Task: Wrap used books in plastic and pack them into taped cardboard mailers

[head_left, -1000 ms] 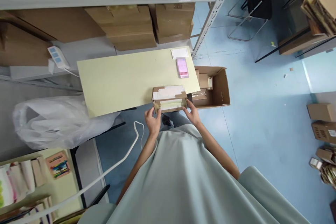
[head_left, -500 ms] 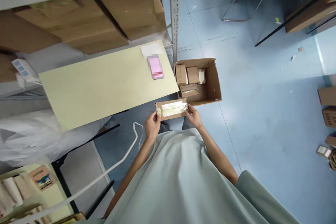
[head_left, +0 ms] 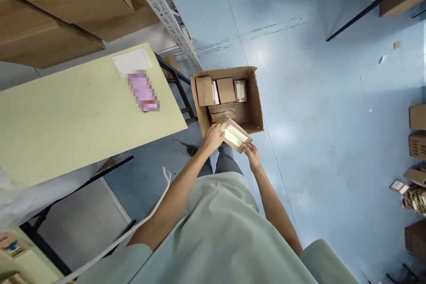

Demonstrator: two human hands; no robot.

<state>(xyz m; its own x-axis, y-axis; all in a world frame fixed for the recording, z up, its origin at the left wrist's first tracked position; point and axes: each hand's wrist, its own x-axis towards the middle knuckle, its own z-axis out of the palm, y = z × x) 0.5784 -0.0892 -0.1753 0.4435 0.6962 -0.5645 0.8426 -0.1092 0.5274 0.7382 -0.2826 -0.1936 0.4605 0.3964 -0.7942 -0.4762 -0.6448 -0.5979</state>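
A small taped cardboard box (head_left: pixel 235 136) with a pale label on its top is held between my two hands, tilted with its right end lower in view. My left hand (head_left: pixel 213 137) is closed on its upper left end. At the lower right end, my right hand (head_left: pixel 253 156) grips the corner. Just beyond stands a large open carton (head_left: pixel 257 104) on the floor, and the held box overlaps its near edge in view. Inside that carton lie several smaller boxes, among them a plain brown box (head_left: pixel 225 90) and one with a white label (head_left: pixel 240 91).
To the left is a pale yellow table (head_left: pixel 83 111) bearing a pixelated pink item (head_left: pixel 143 90) and a white paper (head_left: pixel 131 61). A metal shelf post (head_left: pixel 166 13) rises behind it. More boxes (head_left: pixel 417 144) sit along the right edge. A white cable (head_left: pixel 133 227) crosses the lower left.
The held box has turned clockwise and moved toward the carton, its left end now at the carton's near edge. My view has shifted right, so the table appears further left.
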